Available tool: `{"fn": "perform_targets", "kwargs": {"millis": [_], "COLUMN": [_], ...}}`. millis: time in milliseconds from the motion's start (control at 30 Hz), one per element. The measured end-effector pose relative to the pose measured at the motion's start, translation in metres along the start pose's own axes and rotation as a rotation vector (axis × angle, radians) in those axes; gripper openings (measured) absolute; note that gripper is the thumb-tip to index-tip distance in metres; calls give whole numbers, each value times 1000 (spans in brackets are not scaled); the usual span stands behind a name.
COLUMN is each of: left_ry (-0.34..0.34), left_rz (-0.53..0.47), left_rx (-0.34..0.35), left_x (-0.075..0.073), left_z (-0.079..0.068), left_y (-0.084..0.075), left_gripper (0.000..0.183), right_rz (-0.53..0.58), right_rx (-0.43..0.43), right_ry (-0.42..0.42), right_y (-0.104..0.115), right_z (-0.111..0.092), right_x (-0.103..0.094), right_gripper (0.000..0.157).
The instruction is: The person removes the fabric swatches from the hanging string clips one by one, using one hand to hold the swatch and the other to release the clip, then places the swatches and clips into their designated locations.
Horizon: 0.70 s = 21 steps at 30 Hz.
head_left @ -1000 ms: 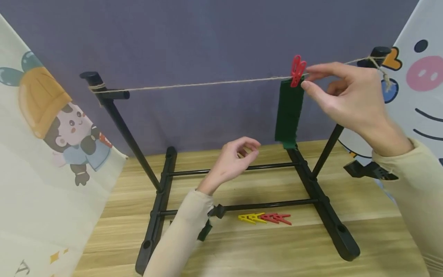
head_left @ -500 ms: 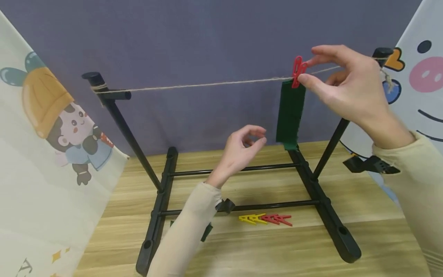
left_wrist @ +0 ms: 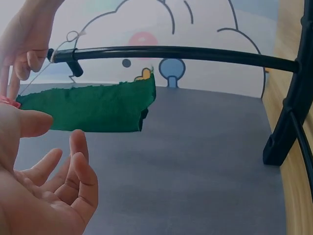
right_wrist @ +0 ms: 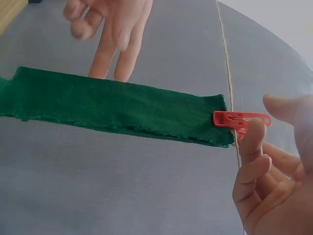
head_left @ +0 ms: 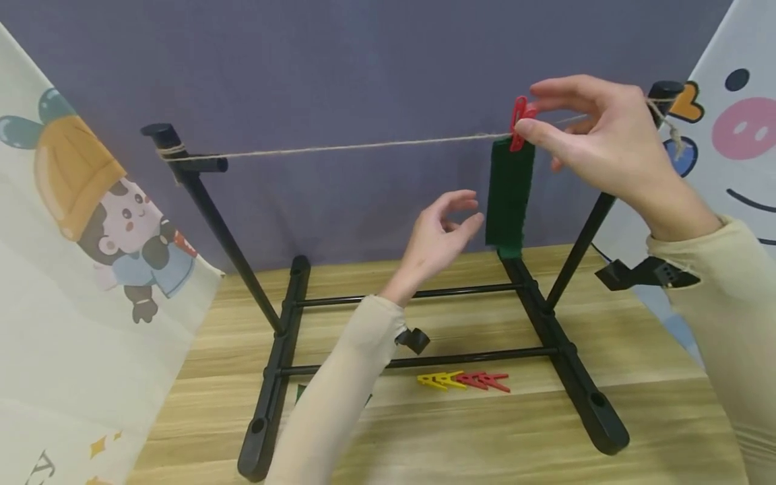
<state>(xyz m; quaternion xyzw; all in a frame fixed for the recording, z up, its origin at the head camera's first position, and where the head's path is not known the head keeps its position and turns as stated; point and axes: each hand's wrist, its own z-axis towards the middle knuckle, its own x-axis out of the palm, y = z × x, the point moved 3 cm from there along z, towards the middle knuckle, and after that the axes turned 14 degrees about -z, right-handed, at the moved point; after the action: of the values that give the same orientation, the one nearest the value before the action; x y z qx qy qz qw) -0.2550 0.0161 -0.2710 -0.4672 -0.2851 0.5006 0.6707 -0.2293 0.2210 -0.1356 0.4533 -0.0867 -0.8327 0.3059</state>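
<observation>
A folded dark green cloth (head_left: 509, 195) hangs from the string, held at its top by a red clothespin (head_left: 517, 121). My right hand (head_left: 606, 135) is at this clothespin, with thumb and index finger around its handles; in the right wrist view [the] index fingertip overlaps the clothespin (right_wrist: 227, 119). My left hand (head_left: 439, 232) is beside the cloth's left edge, fingers loosely bent, holding nothing. In the left wrist view the left hand (left_wrist: 54, 186) lies close to the green cloth (left_wrist: 102, 107); whether it touches I cannot tell.
The string (head_left: 364, 145) runs between two posts of a black rack (head_left: 545, 323) on a wooden table (head_left: 455, 444). Yellow clothespins (head_left: 440, 380) and red clothespins (head_left: 483, 381) lie by the front bar. A dark green piece (head_left: 300, 393) is mostly hidden under my left sleeve.
My left hand has risen and moved right toward the hanging cloth. My right hand has moved up and left, bringing thumb and index finger around the red clothespin.
</observation>
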Motion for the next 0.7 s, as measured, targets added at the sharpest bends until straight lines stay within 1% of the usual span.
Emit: {"fn": "perform_targets", "kwargs": {"millis": [133,267,367,500,600,700], "left_ry": [10,9,-6,-29,-27,-17], "left_rz": [-27,-61,-27,3,2,9], "left_rx": [-21,-15,12,60,60,47], "left_x": [7,14,15,15,14,13], "left_z": [9,14,16,18,17,17], "left_y": [-1,0,-1,-3,-4,-3], "left_gripper": [42,39,34,29,27,26], "right_rz": [14,17,2,-54,-89,-92], "right_rx": [-5,-9,-26,-66,-77,-63], "right_ry": [8,17,26,33,37,41], "right_y": [1,1,3,7,10,10], "right_z": [1,-1,-1,0,0,-2], "right_x": [-1,0,1,0,-1,-2], "right_gripper": [47,40,38,38,36,35]}}
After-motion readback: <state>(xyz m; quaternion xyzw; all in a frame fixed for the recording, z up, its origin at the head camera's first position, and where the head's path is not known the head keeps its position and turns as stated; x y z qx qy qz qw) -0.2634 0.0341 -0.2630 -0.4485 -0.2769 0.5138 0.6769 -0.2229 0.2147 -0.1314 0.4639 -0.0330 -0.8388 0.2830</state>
